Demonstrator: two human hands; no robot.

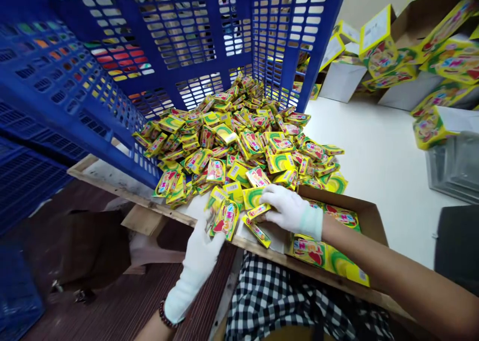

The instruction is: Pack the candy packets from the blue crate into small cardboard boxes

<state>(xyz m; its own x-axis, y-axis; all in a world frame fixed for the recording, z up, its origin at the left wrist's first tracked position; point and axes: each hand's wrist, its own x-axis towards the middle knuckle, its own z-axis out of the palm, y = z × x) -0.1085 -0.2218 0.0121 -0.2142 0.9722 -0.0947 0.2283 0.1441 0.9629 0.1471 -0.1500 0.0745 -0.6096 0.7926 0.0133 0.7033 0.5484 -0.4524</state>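
Observation:
Both my hands wear white gloves. My left hand (202, 251), at the front edge of the table, is closed on a small yellow-green candy box (225, 219) with a watermelon print, its face turned up. Behind that box sits another one, partly hidden. My right hand (288, 209) has its fingers curled over a small candy box (258, 211) that lies on its side. A further candy box (258, 233) leans just below it. Beneath my right forearm stands an open cardboard box (374, 221) with several candy boxes laid flat in it.
A large pile of candy boxes (239, 126) spills from a tipped blue plastic crate (202, 62). Bigger yellow cartons (389, 57) are stacked at the back right, beside clear plastic trays (454, 161). A wooden rim (172, 214) edges the white table (359, 136).

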